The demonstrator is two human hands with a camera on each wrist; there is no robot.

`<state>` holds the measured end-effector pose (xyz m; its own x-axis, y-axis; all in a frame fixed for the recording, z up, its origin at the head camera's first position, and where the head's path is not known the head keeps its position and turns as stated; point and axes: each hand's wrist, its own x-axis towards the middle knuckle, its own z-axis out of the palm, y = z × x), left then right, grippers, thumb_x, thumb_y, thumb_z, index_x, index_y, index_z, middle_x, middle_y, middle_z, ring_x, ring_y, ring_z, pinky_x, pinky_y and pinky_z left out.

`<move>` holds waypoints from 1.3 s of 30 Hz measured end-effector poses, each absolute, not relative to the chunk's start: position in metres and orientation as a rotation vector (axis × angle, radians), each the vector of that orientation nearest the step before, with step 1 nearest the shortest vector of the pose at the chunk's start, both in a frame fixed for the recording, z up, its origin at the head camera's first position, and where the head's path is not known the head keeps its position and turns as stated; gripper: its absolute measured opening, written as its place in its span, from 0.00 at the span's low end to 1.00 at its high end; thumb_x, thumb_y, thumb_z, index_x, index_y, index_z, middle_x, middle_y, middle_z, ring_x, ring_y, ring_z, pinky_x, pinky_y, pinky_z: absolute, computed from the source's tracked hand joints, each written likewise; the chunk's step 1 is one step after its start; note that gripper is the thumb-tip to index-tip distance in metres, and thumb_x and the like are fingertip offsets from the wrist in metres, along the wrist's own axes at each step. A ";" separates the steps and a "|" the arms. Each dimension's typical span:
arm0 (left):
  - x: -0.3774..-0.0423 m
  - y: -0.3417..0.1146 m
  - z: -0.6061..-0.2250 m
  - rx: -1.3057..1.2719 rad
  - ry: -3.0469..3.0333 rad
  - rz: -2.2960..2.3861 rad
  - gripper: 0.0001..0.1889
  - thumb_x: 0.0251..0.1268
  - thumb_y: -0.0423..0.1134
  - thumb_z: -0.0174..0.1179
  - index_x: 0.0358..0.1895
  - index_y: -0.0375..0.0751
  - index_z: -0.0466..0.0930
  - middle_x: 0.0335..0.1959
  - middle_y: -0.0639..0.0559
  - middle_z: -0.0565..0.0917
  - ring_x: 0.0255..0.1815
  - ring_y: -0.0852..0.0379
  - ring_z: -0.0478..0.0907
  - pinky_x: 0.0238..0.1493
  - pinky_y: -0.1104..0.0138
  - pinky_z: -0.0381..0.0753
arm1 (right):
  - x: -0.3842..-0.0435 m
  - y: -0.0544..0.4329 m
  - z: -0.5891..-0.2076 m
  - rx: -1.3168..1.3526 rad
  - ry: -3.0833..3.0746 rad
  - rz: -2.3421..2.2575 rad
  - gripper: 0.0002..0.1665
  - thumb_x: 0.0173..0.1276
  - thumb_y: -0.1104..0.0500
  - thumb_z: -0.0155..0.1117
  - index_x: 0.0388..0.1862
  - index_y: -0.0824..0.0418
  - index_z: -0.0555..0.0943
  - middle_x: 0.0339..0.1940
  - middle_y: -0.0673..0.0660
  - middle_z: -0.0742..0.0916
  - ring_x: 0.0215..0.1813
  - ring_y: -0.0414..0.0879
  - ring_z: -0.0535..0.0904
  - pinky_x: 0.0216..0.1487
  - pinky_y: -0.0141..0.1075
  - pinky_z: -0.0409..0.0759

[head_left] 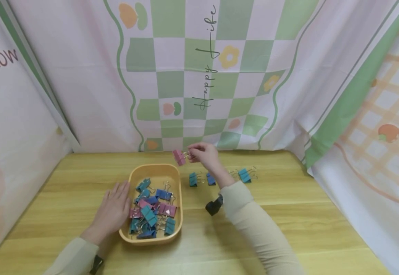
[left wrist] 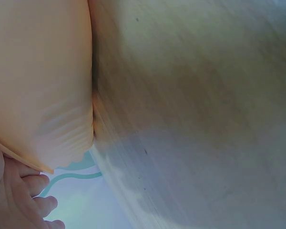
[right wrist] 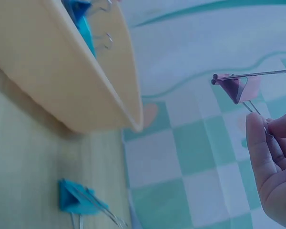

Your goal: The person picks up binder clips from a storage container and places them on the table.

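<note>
Raised over the back of the table, my right hand (head_left: 204,156) pinches a pink binder clip (head_left: 179,157) by one of its wire handles. The right wrist view shows thumb and fingertips on that wire, with the clip's pink body (right wrist: 239,89) sticking out beyond them. My left hand (head_left: 114,206) lies with straight fingers along the left side of a yellow plastic tray (head_left: 181,206). In the left wrist view its fingers (left wrist: 35,183) show at the tray's rim. Teal, blue and pink binder clips (head_left: 149,215) lie heaped in the tray.
Right of the tray, a row of clips stands on the wooden table (head_left: 281,229): a teal clip (head_left: 193,179), a blue clip (head_left: 211,179) partly behind my right forearm, and another teal clip (head_left: 244,175). A checkered curtain (head_left: 199,84) hangs along the table's back edge.
</note>
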<state>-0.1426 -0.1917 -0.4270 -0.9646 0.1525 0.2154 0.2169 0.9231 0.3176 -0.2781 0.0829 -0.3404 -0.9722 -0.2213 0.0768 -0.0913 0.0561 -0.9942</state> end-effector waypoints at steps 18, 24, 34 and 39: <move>-0.142 -0.192 -0.426 -0.285 -2.890 -0.509 0.27 0.71 0.38 0.41 0.67 0.25 0.52 0.68 0.32 0.56 0.67 0.32 0.49 0.65 0.42 0.43 | -0.293 0.144 -0.327 -0.226 2.225 -2.148 0.16 0.68 0.68 0.53 0.51 0.77 0.73 0.38 0.67 0.81 0.31 0.44 0.81 0.39 0.35 0.82; -0.143 -0.192 -0.427 -0.284 -2.893 -0.504 0.27 0.71 0.38 0.41 0.67 0.25 0.52 0.68 0.32 0.56 0.68 0.32 0.48 0.65 0.42 0.43 | -0.293 0.161 -0.326 -0.196 2.233 -2.168 0.18 0.68 0.68 0.52 0.54 0.78 0.71 0.41 0.69 0.80 0.32 0.44 0.81 0.40 0.34 0.81; -0.143 -0.191 -0.428 -0.287 -2.886 -0.500 0.27 0.71 0.38 0.40 0.67 0.25 0.53 0.68 0.32 0.56 0.67 0.32 0.48 0.65 0.42 0.44 | -0.299 0.198 -0.331 -0.103 2.249 -2.259 0.16 0.66 0.69 0.54 0.51 0.78 0.72 0.30 0.57 0.83 0.31 0.45 0.82 0.39 0.34 0.81; -0.143 -0.191 -0.428 -0.283 -2.890 -0.501 0.27 0.71 0.38 0.40 0.67 0.25 0.53 0.68 0.32 0.55 0.67 0.32 0.48 0.65 0.42 0.43 | -0.300 0.218 -0.335 -0.031 2.222 -2.283 0.20 0.67 0.69 0.53 0.55 0.81 0.68 0.30 0.56 0.83 0.30 0.43 0.82 0.39 0.32 0.81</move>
<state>-0.1425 -0.1912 -0.4280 -0.9627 0.1537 0.2226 0.2196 0.9245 0.3116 -0.3001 0.2179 -0.3355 -0.9988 0.0185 0.0450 -0.0455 -0.0265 -0.9986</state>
